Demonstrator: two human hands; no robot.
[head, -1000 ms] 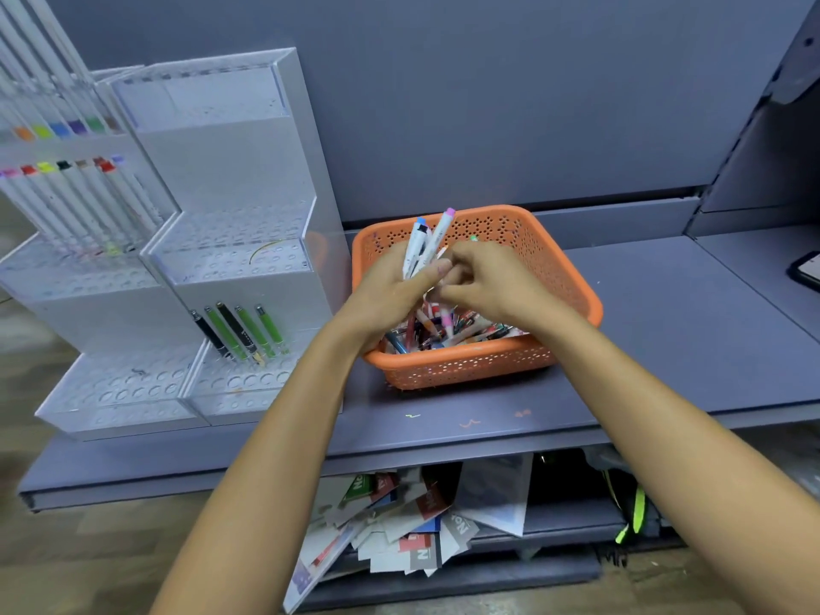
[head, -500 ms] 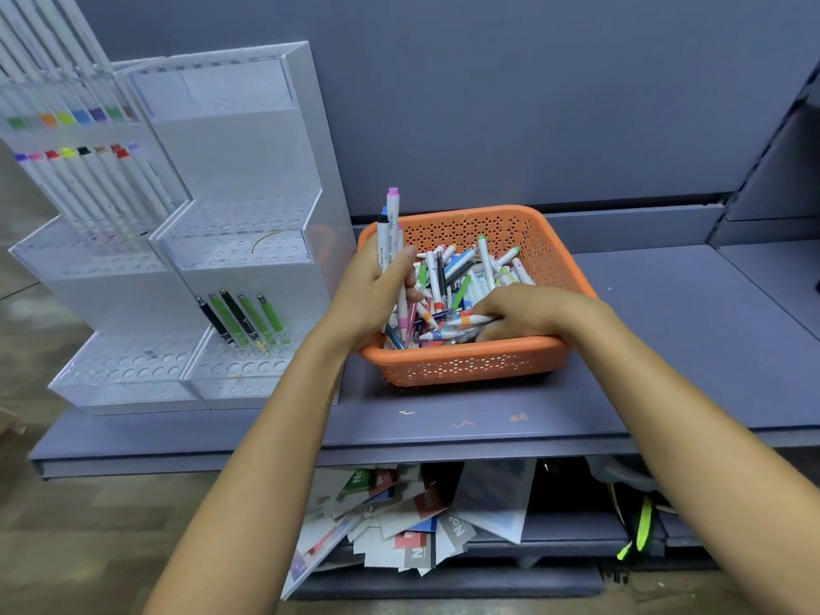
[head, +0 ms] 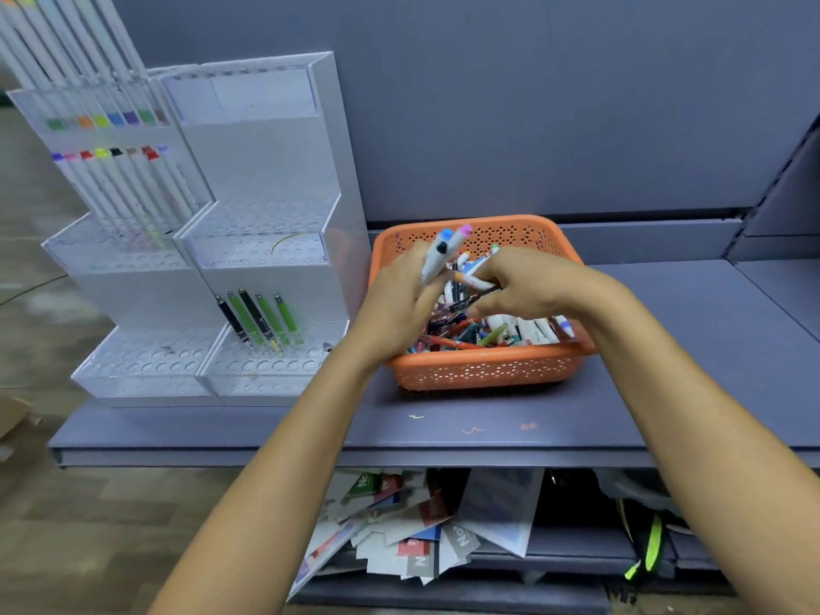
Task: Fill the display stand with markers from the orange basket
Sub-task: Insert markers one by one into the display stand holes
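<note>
— What are you holding?

— My left grip is closed round a small bundle of markers. Their blue, pink and black caps point up and away from me, over the back left of the orange basket. Half a second ago they stood nearly upright; now they lean to the right.

— And the other one?

— My right grip has come up from the front of the heap, where it was digging. It now sits just beside the left, with its fingers curled round a white marker. A dark pen lies right under it, and I cannot tell whether I hold that too.

— Where is everything else?

— The loose markers are in the basket on the shelf. The display stand is just to its left, and its low tier holds a few green and black pens, same as before.
</note>
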